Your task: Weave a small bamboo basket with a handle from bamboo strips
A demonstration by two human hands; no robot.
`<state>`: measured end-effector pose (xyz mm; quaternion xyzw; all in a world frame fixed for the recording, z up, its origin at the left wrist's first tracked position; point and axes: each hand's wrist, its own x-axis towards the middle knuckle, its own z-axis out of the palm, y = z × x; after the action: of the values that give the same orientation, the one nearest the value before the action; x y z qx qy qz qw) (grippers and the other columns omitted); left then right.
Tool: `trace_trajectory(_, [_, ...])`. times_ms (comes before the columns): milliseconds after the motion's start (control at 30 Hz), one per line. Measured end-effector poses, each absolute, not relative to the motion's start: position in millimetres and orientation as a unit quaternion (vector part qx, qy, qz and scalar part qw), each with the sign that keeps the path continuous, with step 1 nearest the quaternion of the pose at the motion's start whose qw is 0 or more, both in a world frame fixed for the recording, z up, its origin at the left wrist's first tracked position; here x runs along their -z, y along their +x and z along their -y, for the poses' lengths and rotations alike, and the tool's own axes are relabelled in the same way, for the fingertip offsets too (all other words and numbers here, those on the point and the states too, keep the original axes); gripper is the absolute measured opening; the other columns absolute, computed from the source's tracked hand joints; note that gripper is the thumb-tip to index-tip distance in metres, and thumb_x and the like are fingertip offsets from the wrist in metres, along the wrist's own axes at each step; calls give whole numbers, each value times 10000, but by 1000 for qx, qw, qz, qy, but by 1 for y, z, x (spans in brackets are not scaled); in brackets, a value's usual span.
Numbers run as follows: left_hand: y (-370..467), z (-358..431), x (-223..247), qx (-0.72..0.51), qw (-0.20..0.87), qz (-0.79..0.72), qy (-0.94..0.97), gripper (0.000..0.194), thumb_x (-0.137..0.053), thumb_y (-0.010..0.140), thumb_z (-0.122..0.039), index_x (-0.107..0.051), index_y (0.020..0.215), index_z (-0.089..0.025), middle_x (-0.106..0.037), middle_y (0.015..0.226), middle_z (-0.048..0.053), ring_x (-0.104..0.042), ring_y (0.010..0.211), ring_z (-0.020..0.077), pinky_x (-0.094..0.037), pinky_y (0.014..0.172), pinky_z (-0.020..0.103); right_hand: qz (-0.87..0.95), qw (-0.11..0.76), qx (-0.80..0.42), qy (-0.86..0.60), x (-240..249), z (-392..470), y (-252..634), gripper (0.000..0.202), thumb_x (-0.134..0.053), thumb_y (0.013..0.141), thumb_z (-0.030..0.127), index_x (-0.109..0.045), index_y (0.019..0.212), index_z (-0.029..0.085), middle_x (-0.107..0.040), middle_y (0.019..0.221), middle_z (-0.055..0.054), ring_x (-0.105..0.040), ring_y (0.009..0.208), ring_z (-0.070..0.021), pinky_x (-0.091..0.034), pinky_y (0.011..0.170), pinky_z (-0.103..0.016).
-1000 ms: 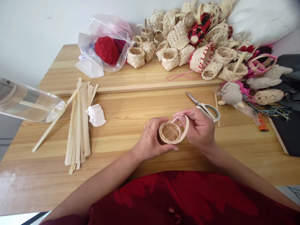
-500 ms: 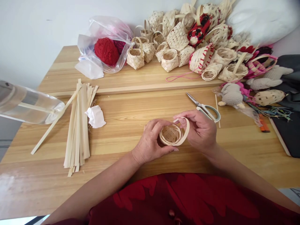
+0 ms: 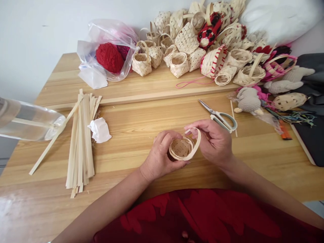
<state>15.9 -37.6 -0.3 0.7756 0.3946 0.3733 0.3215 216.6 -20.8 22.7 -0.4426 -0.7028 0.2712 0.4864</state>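
A small woven basket of pale wood strips sits in my left hand, its open mouth turned up toward me. My left fingers and thumb wrap round its left side and rim. A flat pale strip curves along the basket's right side and stands out from the rim in a loop. The strip's free end is pinched between the thumb and fingers of my right hand. Just beyond my right hand lie scissors with pale handles, partly opened.
Left on the table lie a bundle of flat wood strips, crumpled white paper and a clear water bottle. Along the back are a plastic bag with red yarn and a heap of small woven baskets. Grey crocheted pieces lie right.
The view has shifted slightly, so most things sit a little further left in the picture. Both hands keep their hold, and the strip's loop looks nearly the same.
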Motion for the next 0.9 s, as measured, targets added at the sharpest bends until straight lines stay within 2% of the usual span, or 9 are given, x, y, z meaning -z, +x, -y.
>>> trace_trajectory(367, [15,37,3,-372,322,-383,782,654,-875,699,-292,-494,1230,-257,-631,1219,85,-606,1158,271,-496,1011,430,717,482,-259,-432,-29,21,215,151,-618,963,185,-707,1053,268,-777,980,-16,-740,863,-181,-604,795,-324])
trace_trajectory(633, [15,36,3,-375,327,-382,779,649,-876,707,-304,-497,1232,-254,-635,1235,82,-607,1168,262,-493,1018,417,726,471,-273,-421,-23,19,215,162,-615,964,188,-710,1062,276,-780,955,-1,-742,883,-180,-594,808,-321])
trace_trajectory(900, [15,36,3,-374,315,-386,782,657,-875,713,-363,-494,1237,-257,-643,1251,95,-625,1171,277,-502,1016,436,748,446,-238,-431,-25,19,213,143,-603,973,198,-714,1031,269,-786,942,-1,-736,842,-172,-586,788,-316])
